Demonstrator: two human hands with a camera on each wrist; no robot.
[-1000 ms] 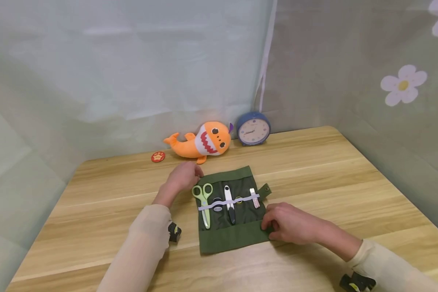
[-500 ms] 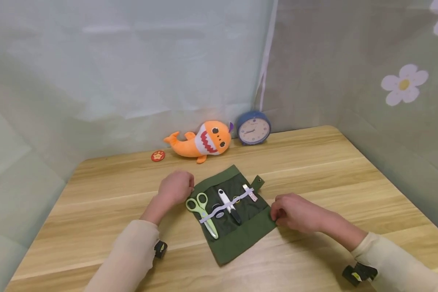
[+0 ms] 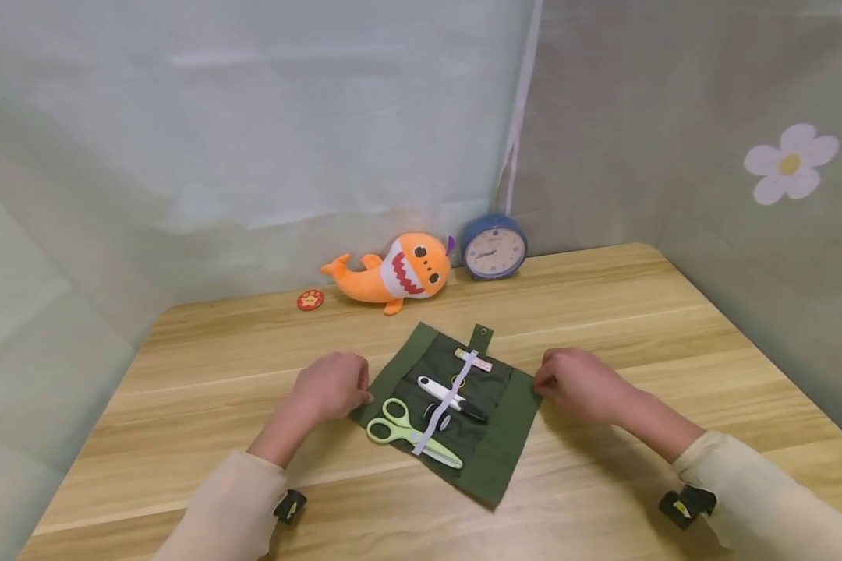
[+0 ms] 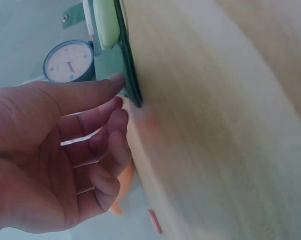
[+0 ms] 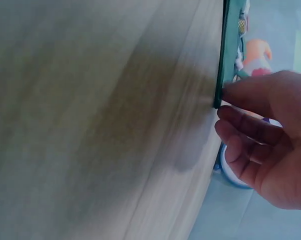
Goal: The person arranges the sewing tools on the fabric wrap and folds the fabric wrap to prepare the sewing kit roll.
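A green fabric tool roll [image 3: 501, 452] lies unrolled and turned diagonally on the table. A lilac elastic strap [image 3: 456, 387] crosses light-green scissors [image 3: 401, 427], a small dark spool [image 3: 438, 418], a white-and-black pen-like tool [image 3: 435, 387], a yellow ring [image 3: 458, 381] and a pale pinkish strip [image 3: 484, 363]. My left hand [image 3: 333, 386] pinches the roll's left corner; in the left wrist view, the thumb [image 4: 98, 92] lies on the green cloth. With thumb and forefinger, my right hand [image 3: 581, 383] pinches the right corner, also visible in the right wrist view.
Along the table's back stand an orange plush shark [image 3: 410, 269] and a blue round clock [image 3: 494, 248]. A red disc with a star [image 3: 310, 300] lies left of the shark. Fabric curtains [image 3: 288, 140] hang behind the wooden table [image 3: 203, 366].
The tool roll has turned anticlockwise, its scissors side swinging toward the front. My left hand came nearer the body, while my right hand moved slightly away and to the right.
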